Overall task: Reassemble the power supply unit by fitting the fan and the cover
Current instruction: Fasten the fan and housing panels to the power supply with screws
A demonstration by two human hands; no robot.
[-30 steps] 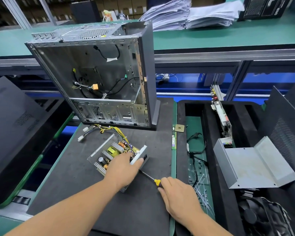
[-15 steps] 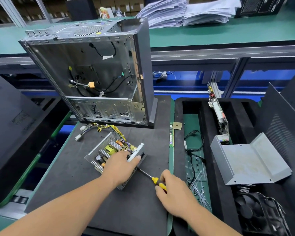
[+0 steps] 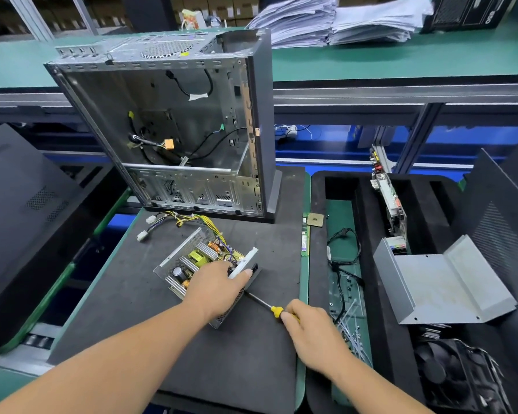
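Grey foam mat (image 3: 228, 348) covers the worktop, and the opened power supply (image 3: 205, 271) lies on it with its circuit board showing. The left hand (image 3: 217, 286) grips the unit's near end, thumb curled over the metal edge. The right hand (image 3: 313, 334) is closed round the yellow handle of a screwdriver (image 3: 266, 306), whose tip meets the unit's side. The bent metal cover (image 3: 444, 285) sits in the black tray (image 3: 380, 339) to the right, with the fan (image 3: 458, 377) just in front of it. An empty computer case (image 3: 174, 127) stands upright behind the unit.
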